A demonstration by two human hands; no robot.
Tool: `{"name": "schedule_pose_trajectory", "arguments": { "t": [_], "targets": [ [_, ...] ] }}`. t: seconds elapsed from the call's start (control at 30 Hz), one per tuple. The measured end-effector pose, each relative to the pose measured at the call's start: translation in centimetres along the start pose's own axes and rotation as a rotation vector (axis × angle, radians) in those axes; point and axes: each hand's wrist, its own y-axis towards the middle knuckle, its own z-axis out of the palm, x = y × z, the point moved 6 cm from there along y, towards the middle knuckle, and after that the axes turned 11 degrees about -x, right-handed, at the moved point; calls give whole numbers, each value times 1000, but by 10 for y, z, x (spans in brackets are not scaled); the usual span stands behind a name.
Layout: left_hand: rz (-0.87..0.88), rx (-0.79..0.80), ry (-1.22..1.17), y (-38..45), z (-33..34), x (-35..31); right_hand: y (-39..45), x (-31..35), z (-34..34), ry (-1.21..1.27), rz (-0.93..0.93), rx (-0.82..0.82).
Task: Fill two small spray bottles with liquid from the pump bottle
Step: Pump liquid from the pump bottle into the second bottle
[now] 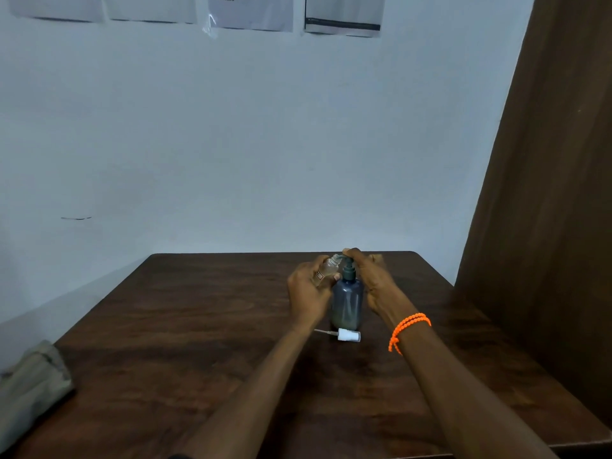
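Grey plastic pump bottle [346, 301] stands mid dark wood worktop [198, 326]. Left grip [309, 289] grasps small clear spray bottle [328, 268], tilted w/ mouth under spout to catch liquid; right grip [371, 276] curls on pump head. White sprayer cap [348, 335] lies just in front, off for filling

A grey-blue pump bottle [347, 301], white spray cap [349, 335], orange beaded bracelet [410, 327] and dark wood-grain table [198, 309]
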Motion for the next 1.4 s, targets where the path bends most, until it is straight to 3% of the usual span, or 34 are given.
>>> {"name": "schedule_pose_trajectory", "arguments": {
  "t": [0.13,0.27,0.67,1.4],
  "targets": [
    [-3,0,5,-4,3,6,17,-24,-8,-20,8,-7],
    [8,-9,2,-6,4,2,-1,2,-4,45,-17,13],
    [-3,15,-10,-1,5,6,0,-11,-1,75,56,35],
    [-10,1,-12,-5,4,6,-2,-4,-3,57,21,21]
  ]
}}
